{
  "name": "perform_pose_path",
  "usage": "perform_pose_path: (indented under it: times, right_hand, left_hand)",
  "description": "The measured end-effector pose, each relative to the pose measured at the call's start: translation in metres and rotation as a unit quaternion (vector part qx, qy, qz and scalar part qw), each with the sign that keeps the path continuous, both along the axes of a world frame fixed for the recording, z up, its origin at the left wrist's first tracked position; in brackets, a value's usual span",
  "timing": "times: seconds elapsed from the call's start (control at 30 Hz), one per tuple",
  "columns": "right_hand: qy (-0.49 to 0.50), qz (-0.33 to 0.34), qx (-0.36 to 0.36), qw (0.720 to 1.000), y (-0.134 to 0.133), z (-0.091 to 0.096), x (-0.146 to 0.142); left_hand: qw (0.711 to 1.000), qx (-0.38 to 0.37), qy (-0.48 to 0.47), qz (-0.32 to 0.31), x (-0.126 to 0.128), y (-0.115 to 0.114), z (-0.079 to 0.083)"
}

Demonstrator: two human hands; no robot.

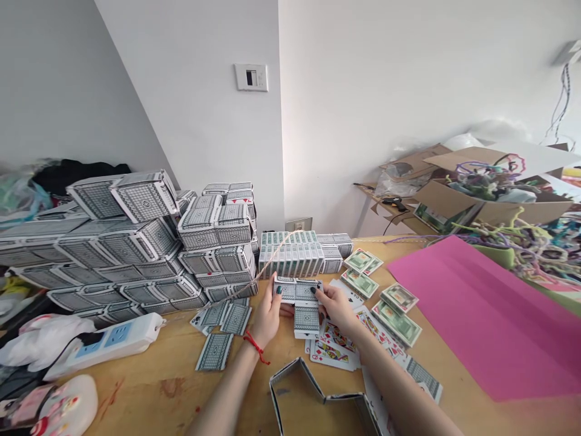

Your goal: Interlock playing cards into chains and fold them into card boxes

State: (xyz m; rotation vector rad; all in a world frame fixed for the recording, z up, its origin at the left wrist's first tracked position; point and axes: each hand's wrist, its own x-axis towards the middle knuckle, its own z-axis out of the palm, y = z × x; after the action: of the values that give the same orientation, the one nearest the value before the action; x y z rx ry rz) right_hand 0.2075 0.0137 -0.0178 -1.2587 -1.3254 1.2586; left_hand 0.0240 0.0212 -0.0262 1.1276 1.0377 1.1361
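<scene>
Between my hands is a block built from playing cards (pixel 297 292), its grey patterned backs facing up. My left hand (pixel 267 315) grips its left end, thumb on top. My right hand (pixel 334 307) closes on its right end, thumb also on top. Just below it, a small stack of playing cards (pixel 306 320) lies face down. Face-up cards (pixel 333 348) spread beneath my right forearm, partly hidden by it. Several loose face-down cards (pixel 215 351) lie left of my left hand. A folded card frame (pixel 333 398) stands at the near edge.
Stacked card blocks (pixel 140 242) rise on the left and reach the wall. A row of card boxes (pixel 290 251) stands behind my hands. Green card packs (pixel 397 321) and a pink sheet (pixel 481 321) lie right. A white power strip (pixel 113 342) sits left.
</scene>
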Motion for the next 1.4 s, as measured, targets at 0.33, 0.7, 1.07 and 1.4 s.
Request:
perform_pose_path:
  times: [0.33,0.7,1.07,1.4]
  right_hand:
    - [0.057,-0.017,0.005,0.998,0.002,0.011,0.007]
    - [0.058,-0.029,-0.034,0.997,0.000,0.024,0.014]
    - [0.031,0.048,-0.061,0.997,-0.003,0.033,0.017]
    - [0.041,0.081,-0.134,0.987,-0.001,0.017,0.014]
  left_hand:
    - [0.967,-0.046,-0.193,-0.161,-0.010,-0.007,0.022]
    - [0.933,-0.157,-0.276,-0.171,-0.018,-0.001,0.029]
    - [0.976,-0.127,-0.137,-0.110,-0.014,0.003,0.020]
    - [0.976,-0.108,-0.169,-0.091,-0.017,0.003,0.024]
